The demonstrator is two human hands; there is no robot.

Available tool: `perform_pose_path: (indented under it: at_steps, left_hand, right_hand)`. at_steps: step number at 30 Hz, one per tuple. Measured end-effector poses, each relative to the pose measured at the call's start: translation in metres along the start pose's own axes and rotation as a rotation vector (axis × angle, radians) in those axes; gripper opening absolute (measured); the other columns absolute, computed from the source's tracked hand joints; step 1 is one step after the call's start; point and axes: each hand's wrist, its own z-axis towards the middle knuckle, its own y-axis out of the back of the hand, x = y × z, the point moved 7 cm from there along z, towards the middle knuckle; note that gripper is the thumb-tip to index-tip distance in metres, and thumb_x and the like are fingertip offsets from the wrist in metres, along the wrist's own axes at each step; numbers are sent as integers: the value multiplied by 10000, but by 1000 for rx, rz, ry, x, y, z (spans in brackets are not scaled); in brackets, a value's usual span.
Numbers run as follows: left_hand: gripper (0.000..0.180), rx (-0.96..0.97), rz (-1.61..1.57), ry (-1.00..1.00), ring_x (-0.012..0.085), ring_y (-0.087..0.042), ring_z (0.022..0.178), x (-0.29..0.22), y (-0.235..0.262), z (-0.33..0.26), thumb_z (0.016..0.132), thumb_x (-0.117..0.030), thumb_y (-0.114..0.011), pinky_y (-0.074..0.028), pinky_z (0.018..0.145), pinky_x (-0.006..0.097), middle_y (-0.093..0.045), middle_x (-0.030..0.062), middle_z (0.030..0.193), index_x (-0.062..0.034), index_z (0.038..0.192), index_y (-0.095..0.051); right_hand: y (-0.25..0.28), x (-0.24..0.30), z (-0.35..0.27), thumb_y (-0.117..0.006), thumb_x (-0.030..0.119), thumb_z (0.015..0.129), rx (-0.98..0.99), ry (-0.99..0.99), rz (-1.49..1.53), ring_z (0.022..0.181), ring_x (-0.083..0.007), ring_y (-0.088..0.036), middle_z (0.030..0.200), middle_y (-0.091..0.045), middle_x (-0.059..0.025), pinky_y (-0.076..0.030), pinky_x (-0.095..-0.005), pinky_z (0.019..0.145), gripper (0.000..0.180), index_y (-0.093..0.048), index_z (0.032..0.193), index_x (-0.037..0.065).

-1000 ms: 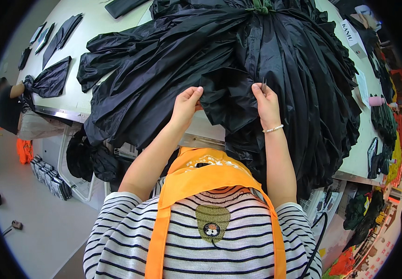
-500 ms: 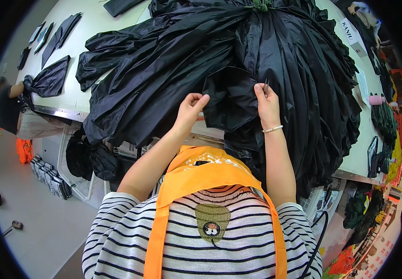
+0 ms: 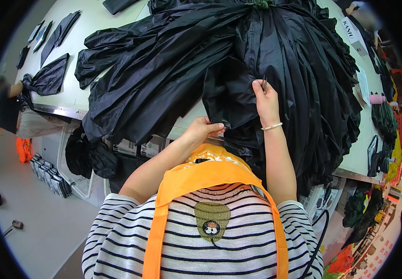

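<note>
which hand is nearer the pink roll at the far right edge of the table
Right. The right hand pinches the black fabric piece closer to the pink roll; the left hand is lower and further left.

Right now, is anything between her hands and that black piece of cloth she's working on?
Nothing visible. The right hand pinches the black fabric panel at its upper edge, and the left hand grips its lower edge directly, on the white table.
</note>
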Motion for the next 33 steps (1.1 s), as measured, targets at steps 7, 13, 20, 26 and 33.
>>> perform_pose_path:
  at_steps: [7, 13, 20, 26, 33]
  left_hand:
    - [165, 27, -32, -80, 174, -669, 817, -19, -4, 0, 888, -98, -624, -542, 774, 241, -680, 150, 914, 59, 938, -621]
    - [198, 94, 575, -236, 191, -666, 767, -32, -24, -1, 870, -143, -626, -531, 720, 292, -690, 156, 876, 47, 916, -655]
    - [174, 405, 1599, -607, 353, -628, 764, 6, -92, 21, 776, -183, -634, -507, 705, 421, -650, 179, 818, -67, 891, -694]
    - [169, 359, 1442, -809, 328, -609, 800, -13, -23, 0, 794, -214, -630, -491, 728, 412, -640, 149, 813, -68, 869, -672]
    - [871, -152, 1836, -632, 339, -228, 1384, -80, 131, 23, 803, -403, -680, -163, 1143, 381, -233, 201, 1497, -102, 1472, -212]
  right_hand:
    - [-11, 53, -30, -650, 45, 805, -92, 528, -927, 787, -312, -620, 1053, -540, -127, -511, -379, 676, 297, -553, 1081, 95]
    - [-28, 99, -54, -652, 41, 797, 12, 563, -545, 792, -253, -612, 1014, -536, -106, -506, -305, 606, 295, -573, 1080, 67]
    - [-75, 47, 57, -643, 227, 812, 276, 203, -811, 881, -335, -626, 972, -650, -156, -504, -393, 712, 220, -663, 961, 66]
    - [-86, -104, -16, -598, 151, 767, 603, 442, -817, 796, -338, -637, 840, -670, -137, -509, -425, 745, 177, -682, 922, 130]
    - [-34, -130, -23, -613, 72, 742, 823, 204, -971, 750, -333, -635, 772, -652, -162, -500, -399, 664, 80, -654, 806, 49]
